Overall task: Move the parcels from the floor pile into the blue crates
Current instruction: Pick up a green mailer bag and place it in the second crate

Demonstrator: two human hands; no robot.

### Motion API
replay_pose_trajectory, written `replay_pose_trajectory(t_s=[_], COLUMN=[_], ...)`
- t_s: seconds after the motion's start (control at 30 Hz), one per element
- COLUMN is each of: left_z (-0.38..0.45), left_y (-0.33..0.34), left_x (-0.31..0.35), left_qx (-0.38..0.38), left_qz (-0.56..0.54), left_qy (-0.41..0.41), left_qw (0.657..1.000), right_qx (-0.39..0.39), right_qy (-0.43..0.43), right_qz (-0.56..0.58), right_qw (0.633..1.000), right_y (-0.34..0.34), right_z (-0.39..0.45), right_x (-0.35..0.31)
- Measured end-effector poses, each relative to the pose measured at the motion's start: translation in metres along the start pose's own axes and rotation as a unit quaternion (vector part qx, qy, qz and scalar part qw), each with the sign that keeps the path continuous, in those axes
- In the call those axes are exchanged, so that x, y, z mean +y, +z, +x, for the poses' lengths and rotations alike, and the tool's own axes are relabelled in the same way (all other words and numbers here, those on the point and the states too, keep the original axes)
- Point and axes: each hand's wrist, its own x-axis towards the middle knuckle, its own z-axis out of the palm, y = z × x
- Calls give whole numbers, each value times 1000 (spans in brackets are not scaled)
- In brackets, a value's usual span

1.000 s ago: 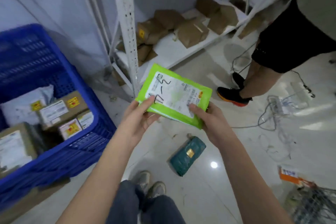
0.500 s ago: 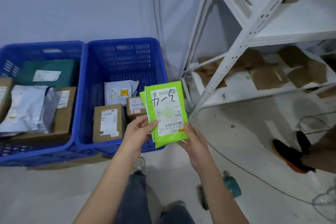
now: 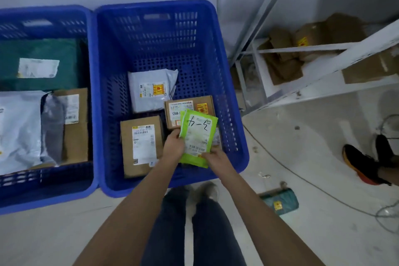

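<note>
I hold a bright green parcel (image 3: pixel 197 136) with a white label and black handwriting over the near right part of the right blue crate (image 3: pixel 235 119). My left hand (image 3: pixel 173 147) grips its left edge and my right hand (image 3: pixel 213 157) its lower right corner. Under it in the crate lie a tall cardboard box (image 3: pixel 141 147), a smaller cardboard box (image 3: pixel 194 104) and a grey mailer bag (image 3: pixel 151 90). The left blue crate (image 3: pixel 90 75) holds a dark green parcel (image 3: pixel 41 65), a grey bag (image 3: pixel 19 127) and a cardboard box (image 3: pixel 75 123). A teal parcel (image 3: pixel 279 201) lies on the floor at my right.
A white metal rack (image 3: pixel 323 67) with several brown boxes stands to the right of the crates. Another person's black and orange shoes (image 3: pixel 364 164) are at the right edge. Thin cables (image 3: pixel 302 179) run across the pale floor. My legs and shoes are just below the crate.
My view has swung left from the rack and floor to the two crates. Both hands have carried the green parcel forward and down, over the inside of the right crate.
</note>
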Motion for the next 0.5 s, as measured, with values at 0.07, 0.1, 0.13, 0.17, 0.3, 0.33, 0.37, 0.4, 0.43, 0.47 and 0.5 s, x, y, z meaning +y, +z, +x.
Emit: replay_pose_trajectory(t_s=[0.07,0.1,0.13,0.17,0.3,0.33,0.37,0.4,0.43,0.47,0.5], left_z=[19,29,39,49,84,91,96,100,103,104,105], left_y=[0,0,1,2,12,17,21,26,31,37,43], left_x=[0,0,2,4,16,17,17,17,15,12,9], left_qx=[-36,-51,-65,-78,-118,-127,-135,-145,-158,-172,-186], left_qz=[72,106,144,188,350,380,409,431,445,455,465], left_qy=[19,29,42,57,118,129,140,153,164,171,174], left_qw=[997,993,987,977,922,907,892,877,866,857,848], right_qx=[-12,-23,-41,-61,-38,-19,-4,9,15,16,17], right_qy=[34,78,139,199,310,319,328,335,341,345,345], right_qz=[0,30,83,148,365,401,429,452,473,485,493], right_qw=[999,996,986,967,877,858,842,826,812,803,798], right_y=[6,7,9,10,19,23,27,30,33,35,37], right_z=[17,26,34,43,73,79,84,88,91,92,94], right_x=[3,2,1,-2,-5,-2,2,6,10,14,17])
